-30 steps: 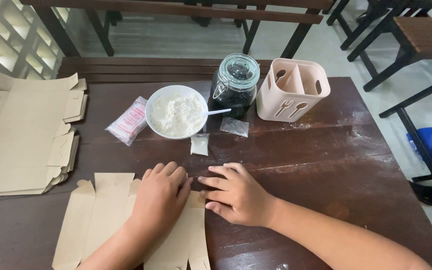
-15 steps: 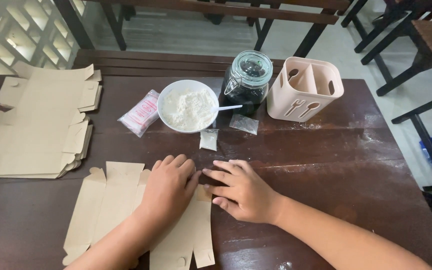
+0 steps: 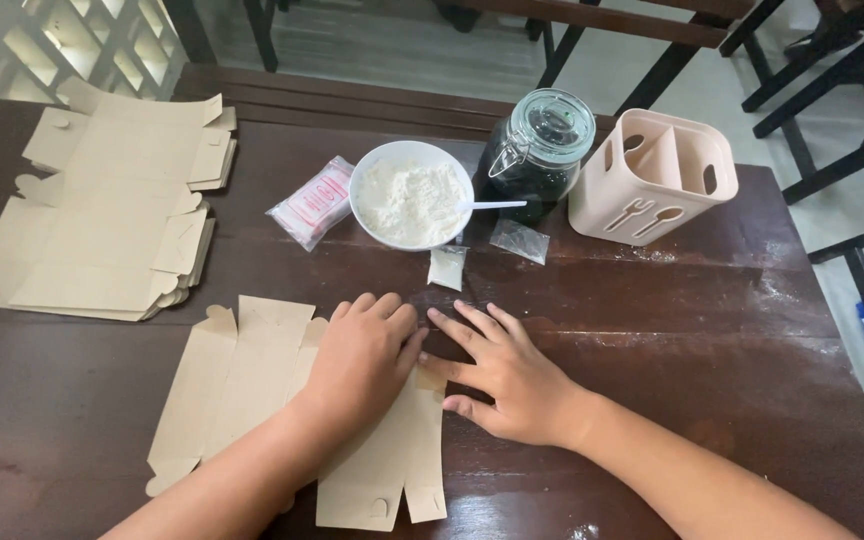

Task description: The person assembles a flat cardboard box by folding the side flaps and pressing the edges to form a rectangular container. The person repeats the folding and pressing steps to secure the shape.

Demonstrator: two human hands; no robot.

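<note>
A flat, unfolded brown cardboard box blank lies on the dark wooden table in front of me. My left hand presses palm-down on its right part, fingers together. My right hand rests flat beside it with fingers spread, its fingertips touching the blank's right edge near my left hand. Neither hand grips anything.
A stack of the same cardboard blanks lies at the left. Behind my hands stand a white bowl of white powder with a spoon, a dark glass jar, a beige cutlery holder, and small plastic packets.
The camera view has shifted, so everything sits lower and to the right. Both hands stay pressed on the blank, with the right fingers a little more spread.
</note>
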